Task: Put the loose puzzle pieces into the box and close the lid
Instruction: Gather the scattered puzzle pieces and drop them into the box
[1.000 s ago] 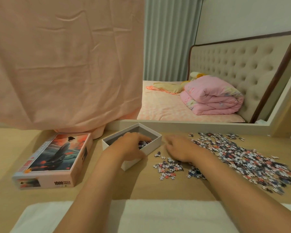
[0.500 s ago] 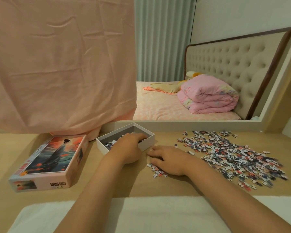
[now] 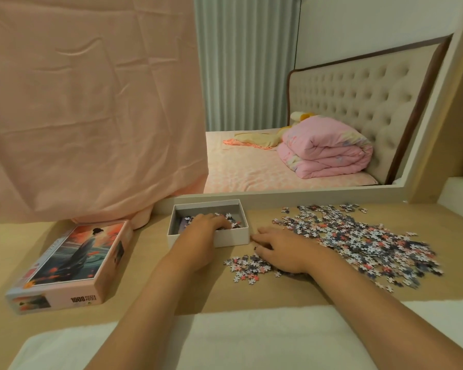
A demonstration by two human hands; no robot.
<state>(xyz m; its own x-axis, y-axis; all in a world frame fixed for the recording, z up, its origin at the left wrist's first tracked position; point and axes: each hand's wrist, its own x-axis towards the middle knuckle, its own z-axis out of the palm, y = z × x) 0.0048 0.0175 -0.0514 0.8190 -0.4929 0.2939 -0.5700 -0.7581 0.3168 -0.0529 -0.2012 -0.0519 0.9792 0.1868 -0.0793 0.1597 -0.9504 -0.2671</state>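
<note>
Lid: one, left of left hand.
Box: one; left fingers dip inside, grasp unclear.
Right hand: fingers relaxed on loose pieces, beside box wall.

- White box, grey inside, at the left hand.
- Puzzle pieces by the right hand: pink, navy, white speckle.
- Lid: pink sides, grey-robed figure, orange blooms.

The left hand curls its fingers into the box, hiding whatever they hold; small print on the lid is blurred.
</note>
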